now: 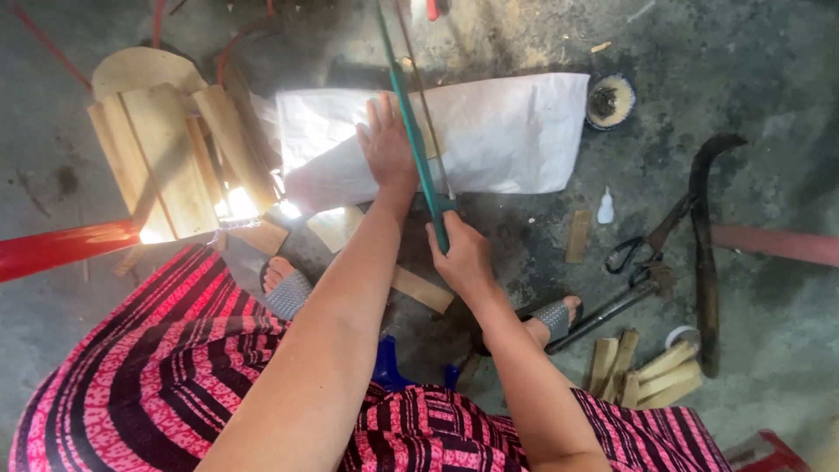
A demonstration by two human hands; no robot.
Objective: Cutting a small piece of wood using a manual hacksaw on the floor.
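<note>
Nearest the camera is a lap in a pink and black striped skirt [175, 367], with both forearms reaching out over it. The right hand [461, 258] is closed in a firm grip around the lower end of a green-framed saw [411, 122], whose frame and thin blade run up and away from that grip toward the top edge. Just beyond the grip and a little to its left, the left hand [386, 144] lies flat with fingers spread on a white sack [498, 131] spread on the concrete floor [769, 52], holding nothing; the saw passes right beside its thumb side. Below the grip, sandalled feet rest among short wood offcuts [421, 288]. Right of the grip lie scissors [642, 245], a long curved blade [703, 253] and a pile of cut wood pieces [647, 371]. Far left stands a stack of wooden slats [166, 157]. Judging by the piles, much cutting looks done; whatever lies under the saw is hidden, so how far that cut has gone cannot be told.
</note>
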